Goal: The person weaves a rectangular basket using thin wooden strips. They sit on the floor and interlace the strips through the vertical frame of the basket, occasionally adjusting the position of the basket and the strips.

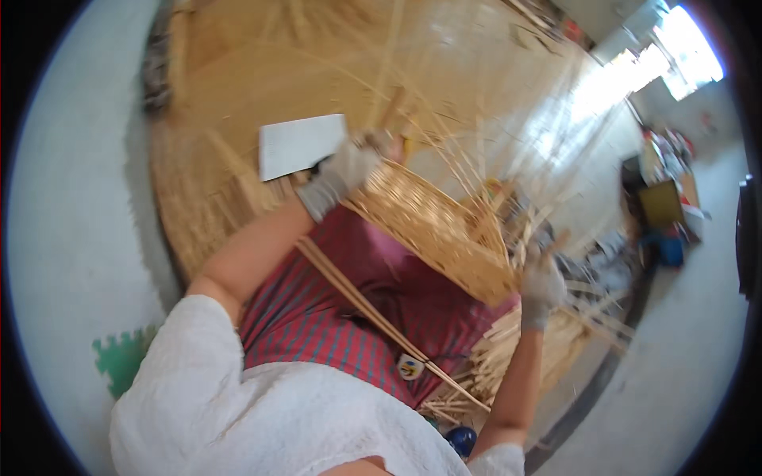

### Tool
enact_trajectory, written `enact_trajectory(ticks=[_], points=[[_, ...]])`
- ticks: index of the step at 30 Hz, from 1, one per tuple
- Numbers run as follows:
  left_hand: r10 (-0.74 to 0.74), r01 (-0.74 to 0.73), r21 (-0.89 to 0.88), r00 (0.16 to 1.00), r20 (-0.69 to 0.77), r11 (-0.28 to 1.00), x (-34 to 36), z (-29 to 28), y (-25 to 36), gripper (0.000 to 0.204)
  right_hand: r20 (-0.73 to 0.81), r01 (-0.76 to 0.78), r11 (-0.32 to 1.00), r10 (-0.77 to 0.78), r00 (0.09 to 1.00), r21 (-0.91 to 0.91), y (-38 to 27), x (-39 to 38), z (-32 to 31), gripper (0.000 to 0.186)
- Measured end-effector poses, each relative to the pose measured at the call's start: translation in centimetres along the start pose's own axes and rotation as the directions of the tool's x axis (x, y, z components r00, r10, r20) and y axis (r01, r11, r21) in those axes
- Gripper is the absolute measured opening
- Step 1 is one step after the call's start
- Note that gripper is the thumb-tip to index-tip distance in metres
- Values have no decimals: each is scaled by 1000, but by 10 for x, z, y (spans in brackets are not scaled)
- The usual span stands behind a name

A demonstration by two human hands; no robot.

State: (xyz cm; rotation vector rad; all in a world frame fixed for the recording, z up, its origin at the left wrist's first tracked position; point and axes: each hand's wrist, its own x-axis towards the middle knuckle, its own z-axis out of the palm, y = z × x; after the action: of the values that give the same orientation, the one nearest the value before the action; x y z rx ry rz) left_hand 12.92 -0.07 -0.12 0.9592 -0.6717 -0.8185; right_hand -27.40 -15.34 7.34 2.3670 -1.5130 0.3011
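A half-woven basket (456,238) of pale strips, perhaps bamboo or wood, lies tilted above my lap, its long wall slanting down to the right. At its upper left end my left hand (357,163), in a light grey work glove, is closed on the rim. My right hand (544,289), gloved too, grips the lower right corner. Motion blurs the fingers of both hands. Loose long strips (460,163) stick out from the basket's far side. Across the striped red cloth (317,317) on my lap lie a few thin strips (361,301).
A white sheet (302,143) lies on the yellowish board (238,87) beyond my left hand. A heap of cut strips (508,357) is by my right forearm. Assorted items and a blue container (667,250) stand farther right. A green foam mat piece (123,357) is at left.
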Motion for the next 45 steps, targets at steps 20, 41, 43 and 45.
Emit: enact_trajectory(ticks=[20, 41, 43, 45], points=[[-392, 396, 179, 918, -57, 901, 49, 38, -15, 53, -175, -229, 913, 300, 938, 339, 5, 31, 84, 42], [-393, 370, 158, 907, 155, 916, 81, 28, -43, 89, 10, -159, 965, 160, 987, 208, 47, 36, 107, 41], [-386, 344, 249, 911, 145, 905, 60, 25, -32, 85, 9, -210, 932, 217, 976, 295, 34, 33, 100, 34], [-228, 161, 317, 955, 188, 935, 39, 30, -15, 50, -98, -160, 860, 235, 967, 484, 30, 31, 92, 37]])
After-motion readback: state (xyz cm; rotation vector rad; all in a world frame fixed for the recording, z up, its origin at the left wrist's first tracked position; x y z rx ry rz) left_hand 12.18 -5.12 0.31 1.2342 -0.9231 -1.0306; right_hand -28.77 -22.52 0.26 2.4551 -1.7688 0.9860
